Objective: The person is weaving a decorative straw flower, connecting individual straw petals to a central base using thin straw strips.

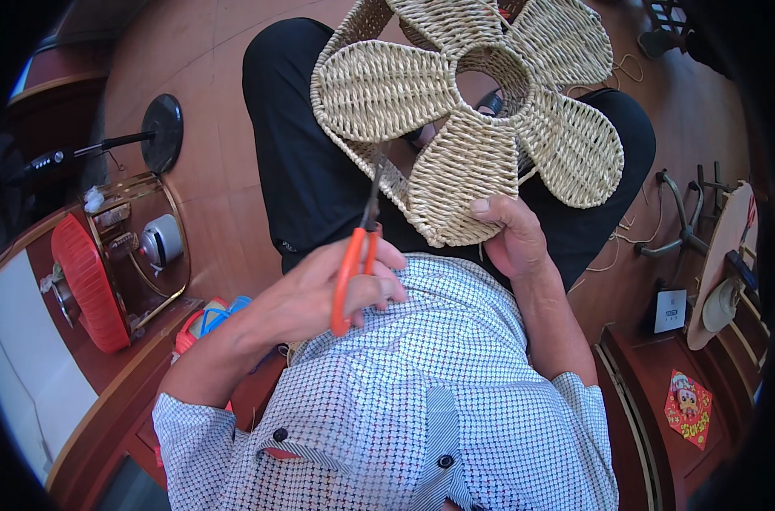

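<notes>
Across my lap lies a woven straw flower-shaped piece (464,183), with broad petals around a round central hole. My right hand (515,234) grips the petal nearest me, thumb on top and fingers underneath. In my left hand (341,285) is a pair of scissors (349,277) with orange handles. Their dark blades point away from me, in front of the gap between two left petals. Whether the blades touch the straw I cannot tell. A short strand end sticks out between the near petal and the right one.
Loose cord (609,255) trails on the floor at the right, by a metal-legged stand (681,213). To the left are a black round fan base (162,134), a red basin-like thing (85,281) and a gold-framed rack (183,247) holding a silver pot (162,240).
</notes>
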Available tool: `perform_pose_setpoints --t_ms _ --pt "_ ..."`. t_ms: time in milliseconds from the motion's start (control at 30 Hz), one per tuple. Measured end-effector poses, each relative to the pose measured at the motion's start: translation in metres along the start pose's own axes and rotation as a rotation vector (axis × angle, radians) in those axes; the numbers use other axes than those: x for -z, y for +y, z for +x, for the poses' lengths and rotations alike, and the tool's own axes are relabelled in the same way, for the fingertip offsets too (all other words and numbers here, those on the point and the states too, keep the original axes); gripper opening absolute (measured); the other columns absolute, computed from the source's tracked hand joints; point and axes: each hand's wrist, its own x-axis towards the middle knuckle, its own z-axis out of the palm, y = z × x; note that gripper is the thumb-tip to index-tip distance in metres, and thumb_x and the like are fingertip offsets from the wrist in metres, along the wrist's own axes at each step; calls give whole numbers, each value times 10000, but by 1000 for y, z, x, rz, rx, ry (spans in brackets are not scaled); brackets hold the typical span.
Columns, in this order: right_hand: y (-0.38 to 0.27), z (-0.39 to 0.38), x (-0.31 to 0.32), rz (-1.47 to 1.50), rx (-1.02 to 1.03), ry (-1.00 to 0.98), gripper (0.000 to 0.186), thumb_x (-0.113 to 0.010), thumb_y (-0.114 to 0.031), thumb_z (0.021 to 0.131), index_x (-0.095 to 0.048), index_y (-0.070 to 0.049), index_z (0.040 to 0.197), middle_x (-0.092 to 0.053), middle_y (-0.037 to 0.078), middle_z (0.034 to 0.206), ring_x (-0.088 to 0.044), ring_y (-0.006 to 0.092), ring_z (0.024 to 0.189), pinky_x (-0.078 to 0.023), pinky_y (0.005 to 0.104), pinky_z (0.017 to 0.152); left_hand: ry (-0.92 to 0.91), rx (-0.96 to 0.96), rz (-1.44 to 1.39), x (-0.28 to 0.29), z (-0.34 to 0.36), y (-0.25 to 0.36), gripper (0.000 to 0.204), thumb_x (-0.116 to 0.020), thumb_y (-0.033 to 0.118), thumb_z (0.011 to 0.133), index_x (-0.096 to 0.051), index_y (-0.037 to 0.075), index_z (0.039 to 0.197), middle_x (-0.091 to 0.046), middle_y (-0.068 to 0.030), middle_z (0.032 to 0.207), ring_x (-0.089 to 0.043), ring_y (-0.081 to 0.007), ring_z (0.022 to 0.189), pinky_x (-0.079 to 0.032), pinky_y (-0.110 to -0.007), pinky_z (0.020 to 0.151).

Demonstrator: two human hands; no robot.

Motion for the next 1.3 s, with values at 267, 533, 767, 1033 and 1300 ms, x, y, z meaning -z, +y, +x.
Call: perform_pose_setpoints --t_ms 267,533,767,1033,1300 --pt "-7 -33 2 -66 123 -34 800 -646 -167 863 -393 62 1586 -627 84 1281 -374 38 750 -338 206 653 956 -299 246 147 10 -37 240 -709 285 1041 -694 47 1072 -624 3 720 -577 -79 560 -425 -218 499" --pt "-14 -63 -13 -296 346 288 582 -433 -376 1147 -491 39 1551 -600 54 1257 -403 31 754 -346 196 630 646 -433 215 253 106 -245 275 -655 296 1102 -714 36 1170 -683 -44 906 -652 -92 832 -539 -289 735" --pt "-20 -84 -18 -619 657 555 462 -402 -389 1181 -675 -27 1271 -542 -21 942 -344 2 656 -275 189 557 747 -528 80 234 157 -217 304 -632 301 1112 -711 24 1208 -701 -69 972 -656 -95 900 -537 -293 784" --pt "-14 -74 -56 -612 571 240 333 -491 -260 1164 -685 -8 1261 -569 -32 871 -428 17 703 -334 189 631 850 -724 -49 227 142 -195 339 -605 307 1125 -707 10 1251 -721 -97 1047 -661 -100 979 -535 -298 841" --pt "1 -41 -99 -840 343 -68 253 -582 -206 1119 -734 -17 1190 -665 60 755 -649 156 644 -520 323 625 406 -936 -25 131 52 -31 427 -556 334 1143 -662 -17 1360 -748 -129 1141 -683 -137 1078 -520 -317 968"
